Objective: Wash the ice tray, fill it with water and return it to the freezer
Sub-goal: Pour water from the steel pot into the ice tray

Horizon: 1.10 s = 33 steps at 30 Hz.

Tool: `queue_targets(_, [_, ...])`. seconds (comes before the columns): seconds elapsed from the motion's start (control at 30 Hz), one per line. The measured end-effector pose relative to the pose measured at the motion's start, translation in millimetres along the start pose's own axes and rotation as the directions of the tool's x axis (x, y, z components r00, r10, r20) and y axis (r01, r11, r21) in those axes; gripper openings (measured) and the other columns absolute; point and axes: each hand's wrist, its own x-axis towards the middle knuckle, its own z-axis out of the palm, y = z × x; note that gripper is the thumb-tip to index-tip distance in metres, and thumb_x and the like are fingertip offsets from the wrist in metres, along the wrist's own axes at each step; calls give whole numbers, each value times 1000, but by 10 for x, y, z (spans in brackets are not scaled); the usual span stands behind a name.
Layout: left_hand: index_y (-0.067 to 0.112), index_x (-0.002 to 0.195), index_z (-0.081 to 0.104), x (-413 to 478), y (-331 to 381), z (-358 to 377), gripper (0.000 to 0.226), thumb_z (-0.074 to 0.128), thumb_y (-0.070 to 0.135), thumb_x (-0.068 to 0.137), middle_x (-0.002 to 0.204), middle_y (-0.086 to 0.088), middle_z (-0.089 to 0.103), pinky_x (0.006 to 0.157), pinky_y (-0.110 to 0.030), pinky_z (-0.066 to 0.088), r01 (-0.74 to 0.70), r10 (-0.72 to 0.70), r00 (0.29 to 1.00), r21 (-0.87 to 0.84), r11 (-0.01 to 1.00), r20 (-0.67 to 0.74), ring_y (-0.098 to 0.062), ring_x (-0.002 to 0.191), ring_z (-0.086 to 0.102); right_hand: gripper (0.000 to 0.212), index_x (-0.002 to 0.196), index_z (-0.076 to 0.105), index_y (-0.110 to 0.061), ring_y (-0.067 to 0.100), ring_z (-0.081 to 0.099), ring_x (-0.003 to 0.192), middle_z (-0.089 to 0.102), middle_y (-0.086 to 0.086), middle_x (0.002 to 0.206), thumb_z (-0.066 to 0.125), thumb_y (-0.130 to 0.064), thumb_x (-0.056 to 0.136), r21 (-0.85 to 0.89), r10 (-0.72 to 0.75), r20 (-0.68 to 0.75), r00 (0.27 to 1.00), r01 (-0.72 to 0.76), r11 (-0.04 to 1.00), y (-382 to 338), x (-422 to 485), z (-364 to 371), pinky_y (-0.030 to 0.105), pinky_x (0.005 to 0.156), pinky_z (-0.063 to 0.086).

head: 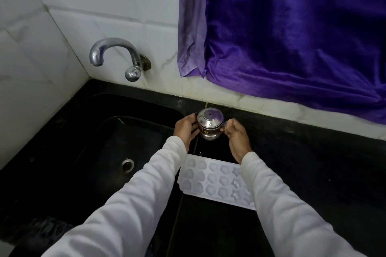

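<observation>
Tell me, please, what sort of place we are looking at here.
Most likely a home kitchen: a black sink set in a dark counter, a chrome tap on the white tiled wall above it, and a white ice tray lying on the counter near a steel pot.

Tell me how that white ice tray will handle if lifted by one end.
The ice tray looks like thin moulded plastic: probably light, likely to twist. Lying flat on the glossy counter, it would probably slide when pushed, and its left end sits near the sink edge.
</observation>
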Motion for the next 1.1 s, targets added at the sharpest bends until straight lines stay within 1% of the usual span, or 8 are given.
queue_targets(0.1, [15, 108, 65, 98, -37, -39, 25, 42, 10, 99, 107, -4, 69, 90, -26, 49, 12, -12, 1000, -16, 1000, -22, -15, 98, 65, 26, 82, 49, -12, 12, 46, 78, 49, 3, 79, 40, -13, 106, -48, 8, 27, 1000, -7, 999, 60, 112, 10, 26, 81, 40])
queue_targets(0.23, [7, 127, 58, 199, -114, -81, 31, 41, 5, 101, 116, -11, 66, 89, -25, 49, 21, -25, 996, -48, 999, -81, -21, 106, 62, 29, 78, 49, -13, 13, 45, 77, 49, 2, 78, 40, -8, 105, -100, 12, 42, 999, -8, 995, 127, 219, 25, 27, 81, 40])
queue_targets(0.33, [5, 130, 57, 253, -178, -102, 33, 43, 5, 101, 121, -13, 67, 86, -25, 52, 16, -21, 995, -44, 999, -98, -20, 107, 64, 30, 76, 49, -15, 15, 45, 79, 50, 1, 78, 40, -9, 104, -127, 24, 44, 999, -18, 992, 198, 260, -2, 28, 82, 40])
queue_targets(0.47, [6, 126, 59, 302, -200, -99, 31, 42, 2, 101, 109, -7, 68, 81, -24, 52, 0, -1, 994, -6, 1000, -105, -20, 108, 63, 25, 82, 49, -9, 20, 42, 81, 46, 8, 81, 39, -10, 105, -108, 31, 50, 998, -26, 994, 259, 276, -51, 29, 82, 41])
queue_targets(0.67, [3, 133, 55, 310, -205, -116, 36, 45, -2, 99, 127, -13, 64, 96, -31, 50, -22, 26, 997, 56, 998, -67, -25, 120, 60, 32, 75, 53, -16, 13, 55, 81, 52, 9, 92, 42, -16, 106, -131, 74, 32, 997, -70, 989, 264, 338, -85, 32, 85, 47])
queue_targets(0.87, [0, 135, 52, 231, -262, -373, 40, 46, -7, 96, 127, -16, 62, 99, -32, 49, -58, 70, 994, 143, 988, -82, -27, 119, 59, 32, 96, 65, -20, 15, 60, 102, 66, 0, 104, 37, -26, 108, -177, 70, -61, 996, -80, 981, 220, 156, -185, 35, 98, 49])
queue_targets(1.0, [4, 124, 62, 114, -446, -699, 30, 52, -1, 96, 115, -13, 68, 89, -26, 53, -129, 158, 984, 277, 952, -84, -25, 110, 65, 31, 107, 66, -17, 20, 61, 104, 66, 4, 107, 35, -22, 108, -149, 62, -93, 994, -75, 986, 110, -166, -382, 33, 95, 51])
queue_targets(1.1, [21, 105, 70, 4, -660, -918, 23, 57, 4, 95, 107, -11, 73, 93, -35, 55, -174, 227, 969, 389, 905, -94, -21, 102, 70, 31, 114, 65, -13, 20, 65, 102, 67, 10, 110, 34, -16, 108, -132, 61, -96, 994, -73, 989, -5, -517, -574, 31, 92, 52])
